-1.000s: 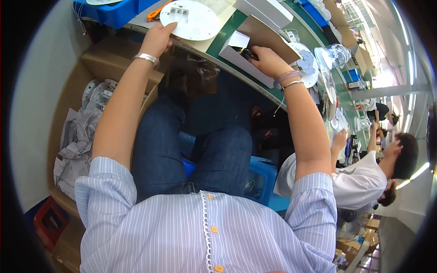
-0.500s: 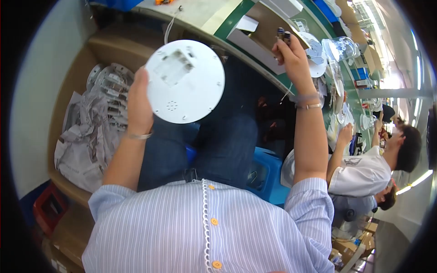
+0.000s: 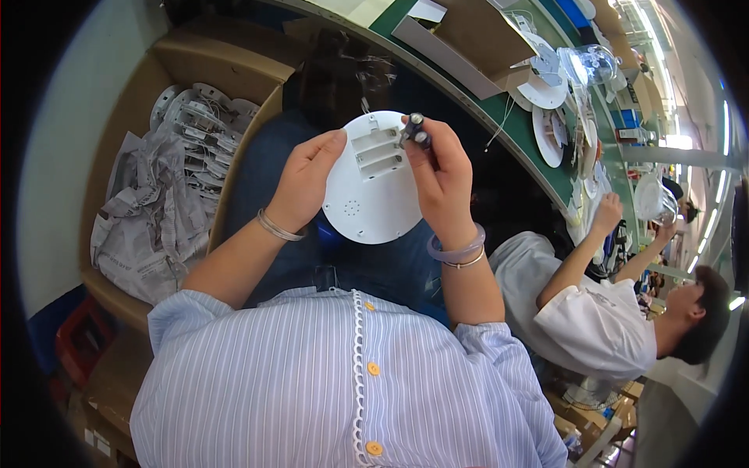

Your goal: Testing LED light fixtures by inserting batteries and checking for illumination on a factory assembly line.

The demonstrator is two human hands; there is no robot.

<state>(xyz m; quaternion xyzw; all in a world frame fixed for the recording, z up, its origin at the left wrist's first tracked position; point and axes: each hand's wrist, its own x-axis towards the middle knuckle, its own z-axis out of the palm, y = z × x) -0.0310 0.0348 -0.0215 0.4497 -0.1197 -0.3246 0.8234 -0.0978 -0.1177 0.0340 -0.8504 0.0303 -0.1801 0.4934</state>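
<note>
A round white plastic disc [image 3: 378, 207] is held over my lap, its battery compartment [image 3: 378, 154] facing up with several bare slots. My left hand [image 3: 304, 175] grips the disc by its left edge, thumb on top. At the disc's upper right, my right hand [image 3: 443, 175] pinches several small dark cylindrical batteries [image 3: 417, 131] beside the compartment. Their ends point up toward me. How many batteries there are is partly hidden by the fingers.
On my left stands a cardboard box [image 3: 261, 97] with stacked white discs and crumpled paper [image 3: 148, 222]. A green-edged workbench [image 3: 468, 109] runs along the right, bearing an open carton [image 3: 445, 51] and white discs [image 3: 544, 86]. A co-worker in a white shirt [image 3: 597, 320] sits at right.
My right hand has come from the carton on the bench to the disc, bringing the batteries. The disc has moved right and lower, nearer my body.
</note>
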